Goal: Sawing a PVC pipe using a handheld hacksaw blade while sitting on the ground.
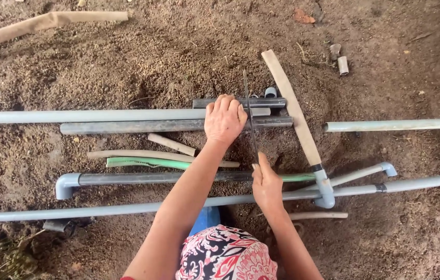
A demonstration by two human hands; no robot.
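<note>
Sawing step in hand: pipe pinned, blade set across it

Left hand (224, 120) pressed palm-down on the dark grey pipe (173, 126), fingers (222, 105) together and curled over its far side, touching the light grey pipe (100, 115) just beyond; right hand (266, 185) closed round the near end of the thin saw blade (249, 111), thumb laid along it; blade upright on edge, crossing the dark pipe just right of the left hand; pipe lying flat on the soil floor (178, 46) among other pipes, a green hose (147, 163) and a flat wooden stick (291, 106); judged as cutting in progress, depth of cut not visible; next stroke calls for firm downward hold against rolling, blade kept square to the pipe, left fingers kept clear of the teeth
</note>
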